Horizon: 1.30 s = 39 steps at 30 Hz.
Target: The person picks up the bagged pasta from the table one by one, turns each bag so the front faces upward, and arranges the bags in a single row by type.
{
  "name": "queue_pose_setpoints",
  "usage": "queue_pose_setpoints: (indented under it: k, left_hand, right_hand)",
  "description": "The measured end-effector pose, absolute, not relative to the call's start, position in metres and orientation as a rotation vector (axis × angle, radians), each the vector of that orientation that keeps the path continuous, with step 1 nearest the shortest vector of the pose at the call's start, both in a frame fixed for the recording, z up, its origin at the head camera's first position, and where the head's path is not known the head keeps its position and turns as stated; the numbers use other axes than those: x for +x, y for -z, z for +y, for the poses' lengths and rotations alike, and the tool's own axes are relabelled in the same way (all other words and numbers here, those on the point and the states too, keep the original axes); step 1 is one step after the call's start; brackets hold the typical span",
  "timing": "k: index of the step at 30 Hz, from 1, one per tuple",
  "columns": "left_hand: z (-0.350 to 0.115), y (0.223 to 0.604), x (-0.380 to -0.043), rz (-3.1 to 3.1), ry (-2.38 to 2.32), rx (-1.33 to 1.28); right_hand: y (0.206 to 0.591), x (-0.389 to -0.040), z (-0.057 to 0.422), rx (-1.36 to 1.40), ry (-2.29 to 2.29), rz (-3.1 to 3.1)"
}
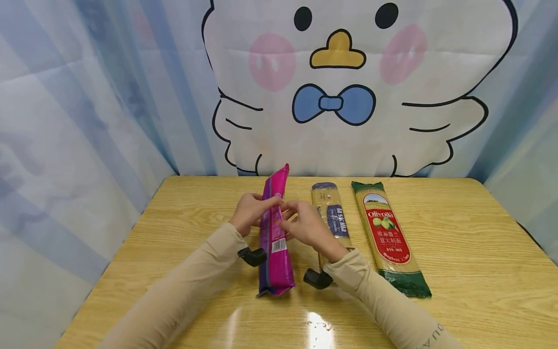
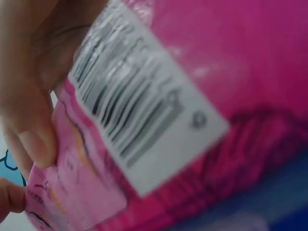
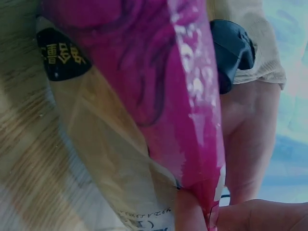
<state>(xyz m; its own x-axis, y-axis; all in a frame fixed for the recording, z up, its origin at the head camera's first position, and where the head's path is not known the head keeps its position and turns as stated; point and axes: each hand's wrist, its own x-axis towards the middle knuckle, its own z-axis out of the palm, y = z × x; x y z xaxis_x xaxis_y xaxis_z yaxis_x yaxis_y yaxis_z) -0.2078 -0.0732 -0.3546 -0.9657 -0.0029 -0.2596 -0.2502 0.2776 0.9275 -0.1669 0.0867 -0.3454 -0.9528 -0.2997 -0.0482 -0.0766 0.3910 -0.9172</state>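
A long magenta noodle packet (image 1: 279, 261) stands on its narrow edge on the table, slightly left of the middle. My left hand (image 1: 255, 211) grips it from the left, thumb over the upper edge. From the right, my right hand (image 1: 307, 225) pinches the same packet near its middle with thumb and fingers. A white barcode label (image 2: 149, 110) fills much of the left wrist view, with fingertips (image 2: 38, 147) beside it. In the right wrist view, a see-through window (image 3: 110, 139) in the wrapper shows straw-coloured contents.
Just right of my right hand lies a spaghetti packet (image 1: 335, 220) with a blue label, partly hidden by the wrist. Farther right is a green-ended spaghetti packet (image 1: 388, 232) with a red label. A patterned curtain (image 1: 331, 145) hangs behind the wooden table (image 1: 471, 242).
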Motion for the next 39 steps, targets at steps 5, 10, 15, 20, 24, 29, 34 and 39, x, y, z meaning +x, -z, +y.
queue_pose_setpoints:
  k: [5, 10, 15, 20, 24, 29, 34, 39]
  left_hand:
    - [-0.072, 0.356, -0.208, 2.348, -1.874, -0.238]
    - [-0.074, 0.358, -0.209, 2.344, -1.939, -0.240]
    - [-0.076, 0.359, -0.210, 2.295, -2.006, -0.232]
    - [-0.075, 0.356, -0.209, 2.288, -2.021, -0.207]
    - [-0.074, 0.353, -0.208, 2.274, -2.037, -0.186]
    - [-0.073, 0.351, -0.207, 2.271, -2.046, -0.145]
    - [-0.072, 0.346, -0.204, 2.242, -2.067, -0.096]
    - [-0.071, 0.341, -0.202, 2.208, -2.099, -0.069]
  right_hand:
    - [0.340, -0.164, 0.084, -0.343, 1.549, 2.474]
    - [0.336, -0.163, 0.084, -0.381, 1.501, 2.480]
    - [0.332, -0.161, 0.092, -0.408, 1.524, 2.413]
    - [0.331, -0.163, 0.105, -0.400, 1.560, 2.412]
    - [0.330, -0.165, 0.112, -0.393, 1.554, 2.443]
    - [0.331, -0.169, 0.116, -0.410, 1.513, 2.476]
    - [0.338, -0.171, 0.115, -0.358, 1.527, 2.383]
    - [0.345, -0.173, 0.116, -0.304, 1.598, 2.229]
